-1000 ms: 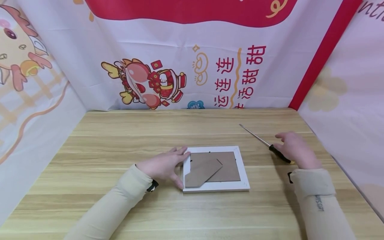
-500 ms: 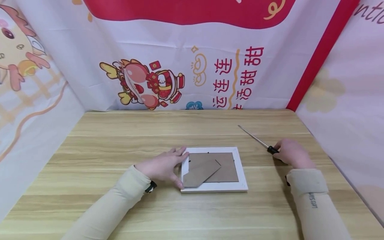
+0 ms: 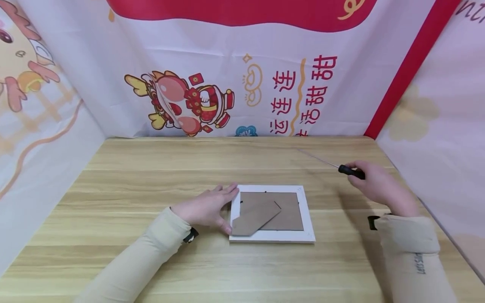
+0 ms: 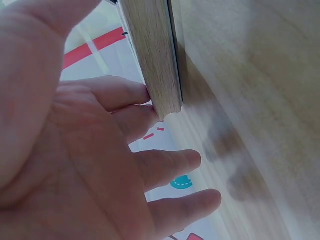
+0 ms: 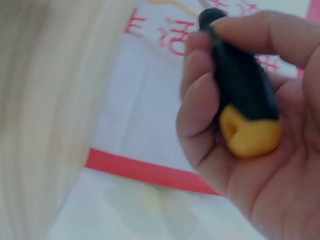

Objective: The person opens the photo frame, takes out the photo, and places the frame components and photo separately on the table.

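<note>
A white picture frame (image 3: 308, 227) lies face down on the table, its brown backing board (image 3: 289, 212) and slanted easel stand (image 3: 253, 218) facing up. My left hand (image 3: 204, 209) rests at its left side, thumb by the near corner and index finger by the far one. In the left wrist view, two fingertips touch the frame's wood-grained edge (image 4: 154, 57); the other two fingers extend past it. Off to the right, my right hand (image 3: 379, 185) grips a screwdriver (image 3: 350, 171) above the table. Its black handle with a yellow end (image 5: 245, 85) lies between thumb and curled fingers, shaft pointing back and left.
The wood-grain table (image 3: 151, 168) carries the frame near its middle. Printed cloth (image 3: 212, 42) hangs behind it and along both sides. Small dark tabs stand around the backing board's edge.
My right hand has closed round the screwdriver handle and raised it off the table. My left hand and the picture frame stay in place.
</note>
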{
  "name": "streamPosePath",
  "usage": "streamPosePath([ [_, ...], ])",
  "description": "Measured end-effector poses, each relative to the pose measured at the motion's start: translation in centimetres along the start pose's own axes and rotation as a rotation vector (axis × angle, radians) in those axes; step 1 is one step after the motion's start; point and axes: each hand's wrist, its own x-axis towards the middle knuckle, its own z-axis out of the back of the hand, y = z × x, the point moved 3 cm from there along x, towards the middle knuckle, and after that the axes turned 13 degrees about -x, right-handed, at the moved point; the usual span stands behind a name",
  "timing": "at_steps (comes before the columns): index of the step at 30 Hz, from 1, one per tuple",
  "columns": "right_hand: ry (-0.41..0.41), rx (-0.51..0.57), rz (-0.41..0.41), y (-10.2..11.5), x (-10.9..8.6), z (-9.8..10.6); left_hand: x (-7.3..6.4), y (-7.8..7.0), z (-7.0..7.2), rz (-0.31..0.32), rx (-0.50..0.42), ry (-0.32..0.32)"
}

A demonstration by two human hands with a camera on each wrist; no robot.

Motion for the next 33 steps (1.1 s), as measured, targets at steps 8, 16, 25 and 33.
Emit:
streamPosePath([
  [8, 0.022, -0.040, 0.253, 4.4, -1.2, 1.6, 0.0, -0.1, 0.0, 0.004, 0.020, 0.010],
  [16, 0.102, -0.033, 0.410, 7.4, -1.0, 0.2, -0.6, -0.3, -0.6, -0.013, 0.067, 0.051],
  [25, 0.159, -0.019, 0.391, 8.3, -0.4, -1.3, -0.7, -0.8, -0.6, 0.005, 0.105, 0.048],
  [33, 0.212, 0.020, 0.368, 8.3, -0.1, -1.9, -0.5, -0.7, -0.6, 0.016, 0.095, 0.041],
])
